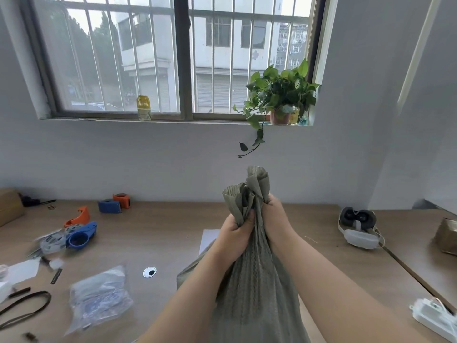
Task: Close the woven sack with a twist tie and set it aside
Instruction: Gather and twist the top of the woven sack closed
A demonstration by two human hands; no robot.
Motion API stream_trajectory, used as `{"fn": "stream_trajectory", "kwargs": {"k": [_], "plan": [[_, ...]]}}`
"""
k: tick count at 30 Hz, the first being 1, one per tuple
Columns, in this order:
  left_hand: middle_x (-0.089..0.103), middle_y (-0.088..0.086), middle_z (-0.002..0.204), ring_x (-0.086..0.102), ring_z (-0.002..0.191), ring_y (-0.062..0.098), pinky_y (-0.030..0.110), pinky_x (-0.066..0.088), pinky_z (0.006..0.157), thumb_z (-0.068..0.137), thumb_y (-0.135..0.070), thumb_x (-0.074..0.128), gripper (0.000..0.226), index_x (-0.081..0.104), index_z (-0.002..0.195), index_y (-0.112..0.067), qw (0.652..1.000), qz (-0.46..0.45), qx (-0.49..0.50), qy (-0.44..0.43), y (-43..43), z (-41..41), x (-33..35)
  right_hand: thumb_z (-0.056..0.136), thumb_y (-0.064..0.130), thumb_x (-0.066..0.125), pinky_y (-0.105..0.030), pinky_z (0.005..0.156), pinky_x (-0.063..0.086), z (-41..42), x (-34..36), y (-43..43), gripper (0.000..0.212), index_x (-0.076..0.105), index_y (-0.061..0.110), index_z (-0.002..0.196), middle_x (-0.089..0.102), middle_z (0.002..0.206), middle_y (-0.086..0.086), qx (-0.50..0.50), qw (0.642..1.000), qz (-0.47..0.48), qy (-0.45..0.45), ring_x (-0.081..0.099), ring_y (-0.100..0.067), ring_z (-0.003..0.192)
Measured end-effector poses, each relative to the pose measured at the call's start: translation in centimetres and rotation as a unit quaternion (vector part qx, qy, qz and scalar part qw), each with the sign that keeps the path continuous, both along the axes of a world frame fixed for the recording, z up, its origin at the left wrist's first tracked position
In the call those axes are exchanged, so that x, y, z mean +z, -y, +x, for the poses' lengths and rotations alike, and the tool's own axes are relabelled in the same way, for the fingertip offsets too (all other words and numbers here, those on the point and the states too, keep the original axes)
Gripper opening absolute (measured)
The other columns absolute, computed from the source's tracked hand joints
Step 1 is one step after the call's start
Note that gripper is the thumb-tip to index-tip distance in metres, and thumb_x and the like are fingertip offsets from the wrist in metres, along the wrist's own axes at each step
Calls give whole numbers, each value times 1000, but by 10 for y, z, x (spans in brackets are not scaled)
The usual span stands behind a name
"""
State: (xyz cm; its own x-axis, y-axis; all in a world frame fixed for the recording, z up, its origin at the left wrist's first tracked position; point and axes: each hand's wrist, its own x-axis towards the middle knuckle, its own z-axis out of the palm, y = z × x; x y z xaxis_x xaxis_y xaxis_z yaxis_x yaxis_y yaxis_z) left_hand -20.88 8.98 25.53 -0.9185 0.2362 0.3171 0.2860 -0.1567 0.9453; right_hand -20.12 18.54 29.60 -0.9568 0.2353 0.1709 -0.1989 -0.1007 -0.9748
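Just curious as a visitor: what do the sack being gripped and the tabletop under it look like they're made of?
The sack looks like grey-green woven plastic, matte; a fine ribbed weave shows and its neck bunches in stiff folds. The tabletop looks like light wood or wood-look laminate, smooth with faint grain; I cannot tell which.

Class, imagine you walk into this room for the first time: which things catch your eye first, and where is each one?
In the centre foreground, the left hand and right hand bunch the neck of a grey-green woven sack standing above the wooden table. Behind, a leafy potted plant trails from the right end of the barred window's sill. Blue and orange tape dispensers lie on the table's left.
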Motion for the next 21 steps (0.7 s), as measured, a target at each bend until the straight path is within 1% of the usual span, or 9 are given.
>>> {"fn": "stream_trajectory", "kwargs": {"k": [2, 4, 6, 8, 11, 14, 17, 19, 21], "plan": [[71, 5, 111, 65, 109, 20, 51, 49, 103, 80, -60, 57, 46, 68, 107, -25, 1000, -5, -19, -5, 1, -3, 3, 71, 28, 65, -55, 85, 57, -9, -8, -4, 25, 67, 4, 78, 66, 98, -20, -16, 999, 25, 15, 66, -30, 89], [71, 2, 106, 64, 104, 18, 48, 49, 100, 82, -58, 55, 42, 69, 104, -25, 999, -14, -35, -18, 2, -3, 5, 74, 38, 62, -54, 90, 56, -17, -18, -11, 33, 69, 8, 84, 65, 107, -20, -9, 999, 33, 33, 67, -35, 97], [71, 0, 103, 64, 102, 15, 47, 50, 99, 88, -50, 53, 29, 68, 101, -29, 999, -22, -37, -20, 2, -3, 5, 89, 20, 56, -36, 74, 59, -2, -4, -3, 21, 69, 9, 76, 70, 89, -14, 12, 999, 1, 35, 71, -26, 80], [71, -1, 100, 64, 100, 15, 48, 50, 98, 90, -42, 51, 22, 68, 98, -30, 999, -30, -34, -23, 1, -3, 4, 97, 4, 47, -24, 58, 55, 2, -4, -1, 29, 67, 12, 78, 72, 68, -3, 70, 996, -30, 40, 69, -13, 61], [73, -6, 96, 67, 98, 14, 47, 53, 96, 89, -39, 54, 16, 70, 92, -36, 999, -35, -1, -20, -2, -4, -1, 99, 8, 50, -19, 52, 53, 4, -8, -4, 24, 68, 11, 82, 72, 62, 1, 89, 993, -72, 34, 69, -7, 56], [74, 1, 104, 69, 106, 24, 54, 53, 96, 78, -52, 54, 18, 69, 88, -47, 998, -57, 40, -4, -5, -8, -7, 93, 30, 57, -30, 72, 51, 6, -8, -5, 23, 67, 11, 87, 66, 85, -9, 149, 982, -103, 60, 67, -18, 77], [73, 5, 110, 69, 107, 24, 56, 53, 97, 80, -53, 54, 27, 72, 96, -41, 998, -54, 29, 2, -5, -10, -7, 95, 43, 53, -39, 98, 48, 11, -9, -8, 50, 66, -2, 112, 69, 109, -17, 188, 973, -118, 60, 66, -30, 105], [74, 0, 111, 69, 109, 17, 51, 54, 99, 83, -49, 51, 26, 72, 98, -46, 998, -61, 18, -6, -5, -8, -3, 90, 40, 65, -33, 97, 51, 16, -8, -6, 41, 70, 8, 115, 77, 107, -6, 157, 987, -32, 25, 70, -20, 108], [74, -5, 110, 67, 111, 14, 47, 53, 100, 87, -36, 47, 30, 70, 98, -53, 997, -69, -10, -18, -6, -8, -2, 84, 23, 76, -27, 87, 54, 19, -3, 0, 17, 74, 18, 100, 78, 91, 4, 109, 993, 43, -6, 73, -12, 96]]}}
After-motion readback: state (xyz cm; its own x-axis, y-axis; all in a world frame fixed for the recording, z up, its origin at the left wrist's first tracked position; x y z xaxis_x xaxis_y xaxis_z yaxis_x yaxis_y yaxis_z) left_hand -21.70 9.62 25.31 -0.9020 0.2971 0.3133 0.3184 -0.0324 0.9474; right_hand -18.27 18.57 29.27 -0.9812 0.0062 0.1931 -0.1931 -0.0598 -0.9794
